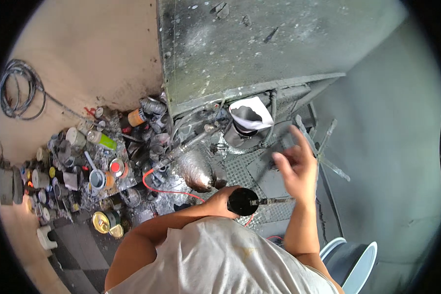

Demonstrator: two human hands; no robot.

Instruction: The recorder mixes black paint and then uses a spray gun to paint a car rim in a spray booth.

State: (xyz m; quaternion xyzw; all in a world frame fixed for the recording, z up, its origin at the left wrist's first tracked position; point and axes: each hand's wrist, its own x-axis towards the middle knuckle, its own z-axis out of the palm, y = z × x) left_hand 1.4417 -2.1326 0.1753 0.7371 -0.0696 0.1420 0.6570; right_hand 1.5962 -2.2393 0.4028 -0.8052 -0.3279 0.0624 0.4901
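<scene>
My left hand (219, 203) is wrapped round the side of a dark, round pot (242, 202) just in front of my body. A flat, stained handle (275, 200) sticks out from the pot to the right. The inside looks black, and I cannot tell what it contains. My right hand (300, 169) is raised to the right of it, empty, with forefinger and thumb apart and the fingertips slightly blurred. Ahead of both hands, a white paper funnel (259, 122) with a grey-stained inside rests in the mouth of a metal cup (236, 138).
A cluttered bench (125, 183) of paint-covered cans and bottles lies left. A foil-like silvery lump (196, 169) and a red hose (154, 189) are near my left arm. A wheel rim (350, 264) stands lower right. A metal stand (323, 147) and a large speckled panel (259, 44) lie beyond.
</scene>
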